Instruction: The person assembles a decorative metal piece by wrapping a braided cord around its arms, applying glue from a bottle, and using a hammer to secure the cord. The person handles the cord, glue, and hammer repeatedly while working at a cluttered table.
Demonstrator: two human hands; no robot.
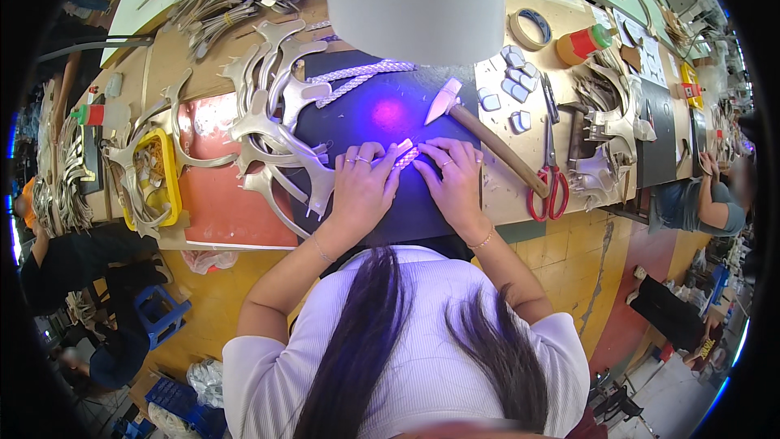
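Note:
Between the fingertips of both hands is a short piece of woven strap (405,154), lit pinkish-purple. My left hand (363,183) pinches its left side, with the fingers bent over it. On the other side, my right hand (455,175) has its thumb and fingers closed at the strap's right end. Both hands rest low over a black mat (422,207). Just beyond my right hand lies a hammer (497,145) with a wooden handle, its pale head toward the mat. Longer braided straps (357,73) lie at the mat's far edge.
Silvery curved cut pieces (276,106) pile up left of the mat, beside a red board (207,215) and yellow basket (172,183). Scissors (550,142), small grey pads (518,85), a tape roll (517,31) and a bottle (575,46) lie right. A white cylinder (414,4) overhangs the mat.

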